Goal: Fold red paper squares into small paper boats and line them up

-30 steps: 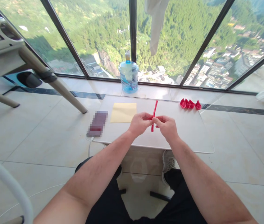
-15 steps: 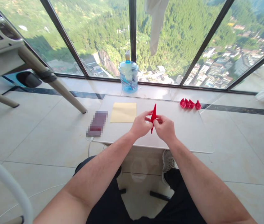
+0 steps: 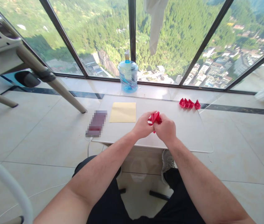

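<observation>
Between my two hands, above the white table, is a folded piece of red paper, its upper part spread and bent. My left hand grips it from the left side, fingers curled around the edge. From the right, my right hand closes on the same paper, its fingers partly hidden. Several small red folded paper boats stand in a row at the table's far right corner. A pale yellow sheet of paper lies flat to the left of my hands.
A phone-like pixelated rectangle with a white cable lies at the table's left edge. Behind the table, a large blue water bottle stands by the window. A metal-legged piece of furniture is at the left.
The red paper was a narrow upright piece seen nearly edge-on; now it is opened out and bent at the top. My hands have drawn closer around it.
</observation>
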Tool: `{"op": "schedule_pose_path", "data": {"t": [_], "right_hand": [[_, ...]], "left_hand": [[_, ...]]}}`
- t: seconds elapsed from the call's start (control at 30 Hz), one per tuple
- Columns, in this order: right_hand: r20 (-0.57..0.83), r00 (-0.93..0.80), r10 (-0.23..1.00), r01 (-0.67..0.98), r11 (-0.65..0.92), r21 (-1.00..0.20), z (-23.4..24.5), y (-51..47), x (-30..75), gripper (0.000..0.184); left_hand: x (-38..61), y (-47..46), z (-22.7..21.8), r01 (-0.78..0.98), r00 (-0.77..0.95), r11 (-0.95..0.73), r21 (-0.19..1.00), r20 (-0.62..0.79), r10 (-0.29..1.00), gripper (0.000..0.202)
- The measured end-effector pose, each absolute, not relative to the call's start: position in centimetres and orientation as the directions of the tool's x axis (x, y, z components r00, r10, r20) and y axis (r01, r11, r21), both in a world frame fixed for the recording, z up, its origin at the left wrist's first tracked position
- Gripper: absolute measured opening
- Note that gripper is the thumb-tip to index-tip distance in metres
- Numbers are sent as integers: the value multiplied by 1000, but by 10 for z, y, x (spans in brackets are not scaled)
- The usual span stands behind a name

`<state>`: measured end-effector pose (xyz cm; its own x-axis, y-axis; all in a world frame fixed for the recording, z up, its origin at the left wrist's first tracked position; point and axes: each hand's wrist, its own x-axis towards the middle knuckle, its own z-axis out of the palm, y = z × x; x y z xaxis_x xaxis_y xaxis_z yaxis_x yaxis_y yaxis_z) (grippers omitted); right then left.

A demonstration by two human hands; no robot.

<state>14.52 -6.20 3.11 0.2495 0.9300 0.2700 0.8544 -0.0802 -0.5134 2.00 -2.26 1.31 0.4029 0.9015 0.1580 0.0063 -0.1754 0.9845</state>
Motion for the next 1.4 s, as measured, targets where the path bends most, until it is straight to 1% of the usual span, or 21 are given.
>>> {"op": "schedule_pose_path", "data": {"t": [0.1,0.2,0.27,0.37,0.47,0.53,0.63,0.7,0.77,0.87,1.0,1.1,1.2,1.27,1.33,1.4], "right_hand": [[266,265,927,873,-114,-474,31,-61,147,14],[276,278,920,864,-114,-490,29,-58,151,15],[273,270,923,837,-84,-541,28,-56,156,17],[230,254,939,748,-40,-662,28,-53,162,18],[172,260,950,647,-39,-761,29,-52,164,20],[170,257,951,659,-43,-751,29,-52,163,21],[205,199,958,762,-20,-648,29,-54,160,23],[224,157,962,778,19,-628,29,-55,159,24],[242,159,957,725,53,-687,28,-54,161,28],[253,174,952,602,100,-792,25,-51,166,39],[266,165,950,484,157,-861,22,-50,169,51],[251,179,951,382,168,-909,23,-50,170,54],[294,187,937,336,220,-916,26,-52,169,54],[337,187,923,351,258,-900,27,-54,169,53],[376,154,914,388,295,-873,27,-56,169,49],[415,89,906,419,344,-840,26,-58,169,42]], "left_hand": [[22,-27,12,21,407,-244,970,215,888,69],[22,-30,16,30,419,-209,978,177,891,72],[21,-29,20,20,424,-126,992,106,899,74],[18,-25,25,-45,430,26,999,-4,903,74],[17,-23,26,-76,382,115,991,-77,921,64],[19,-23,24,-47,322,111,993,-90,943,56],[22,-24,20,10,246,66,998,-67,967,47],[23,-24,19,12,229,50,999,-52,972,44],[22,-24,19,-36,226,59,998,-50,973,47],[19,-21,21,-128,213,82,988,-54,976,51],[19,-19,22,-238,191,109,965,-64,980,52],[18,-20,27,-367,208,173,914,-101,973,52],[14,-21,34,-471,266,248,847,-132,955,50],[12,-21,39,-503,310,295,812,-149,939,48],[10,-21,42,-485,328,336,807,-189,926,46],[10,-21,42,-423,325,372,826,-245,913,47]]}}
